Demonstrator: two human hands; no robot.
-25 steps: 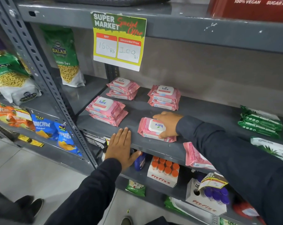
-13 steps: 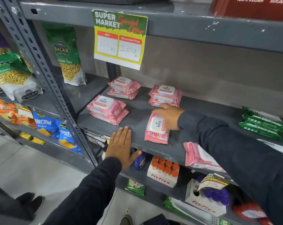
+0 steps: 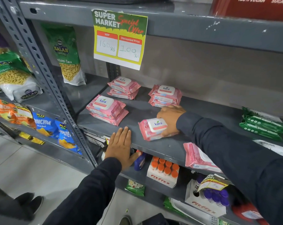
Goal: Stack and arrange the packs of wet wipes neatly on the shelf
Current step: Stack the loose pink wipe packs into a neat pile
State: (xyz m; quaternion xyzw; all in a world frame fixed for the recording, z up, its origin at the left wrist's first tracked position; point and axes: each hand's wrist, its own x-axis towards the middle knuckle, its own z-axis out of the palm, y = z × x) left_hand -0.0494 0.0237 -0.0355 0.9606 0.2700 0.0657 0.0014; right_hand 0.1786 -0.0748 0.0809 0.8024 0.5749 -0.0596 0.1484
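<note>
My right grip (image 3: pixel 170 120) clamps loose pack (image 3: pixel 153 129) mid-frame, left grip (image 3: pixel 121 146) flat, empty on shelf (image 3: pixel 137 109); careless stacking may topple it.

The right hand (image 3: pixel 170 118) covers the near end of the pink Kara wipes pack (image 3: pixel 151 129), so can't tell how far its fingers wrap under. The dark right sleeve (image 3: pixel 244 153) hides part of a loose pink pack (image 3: pixel 196 157) at the shelf lip. The red box (image 3: pixel 254 7) up top is cropped, and the green packs' (image 3: pixel 262 124) print is unreadable.
</note>
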